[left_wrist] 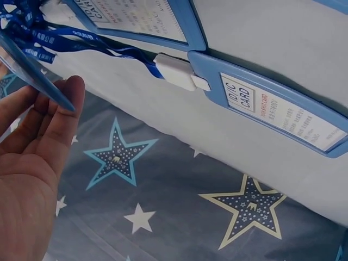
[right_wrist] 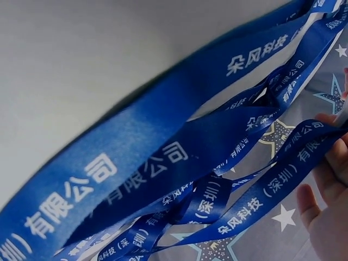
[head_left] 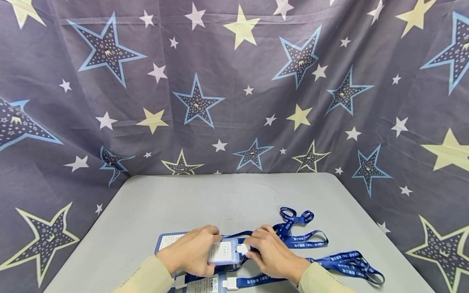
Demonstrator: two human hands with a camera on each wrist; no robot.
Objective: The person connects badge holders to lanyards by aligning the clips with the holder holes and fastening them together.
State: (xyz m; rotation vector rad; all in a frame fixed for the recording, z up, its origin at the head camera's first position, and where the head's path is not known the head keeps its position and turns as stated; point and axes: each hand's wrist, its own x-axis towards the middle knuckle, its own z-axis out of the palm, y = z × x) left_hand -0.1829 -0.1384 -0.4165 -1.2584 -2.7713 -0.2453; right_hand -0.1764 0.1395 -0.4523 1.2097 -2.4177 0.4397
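Observation:
My left hand [head_left: 196, 250] grips a blue-framed ID card holder [head_left: 222, 251] by its edges, holding it above the table. In the left wrist view, that holder is seen nearly edge-on between thumb and fingers. At its end, my right hand [head_left: 272, 252] pinches the white clip [head_left: 243, 248] that joins it to a blue lanyard [head_left: 304, 240]. White lettering runs along the straps [right_wrist: 179, 147] in the right wrist view. Beneath my hands lie other card holders, one [head_left: 216, 283] with its white clip [head_left: 231, 283] near the front edge. Another holder [left_wrist: 283, 106] shows in the left wrist view.
Behind the held one, a card holder [head_left: 165, 241] lies partly covered by my left hand. Another lanyard [head_left: 348, 262] lies bunched at the right of the grey table [head_left: 227, 195]. A star-patterned curtain [head_left: 227, 61] hangs around the back and sides.

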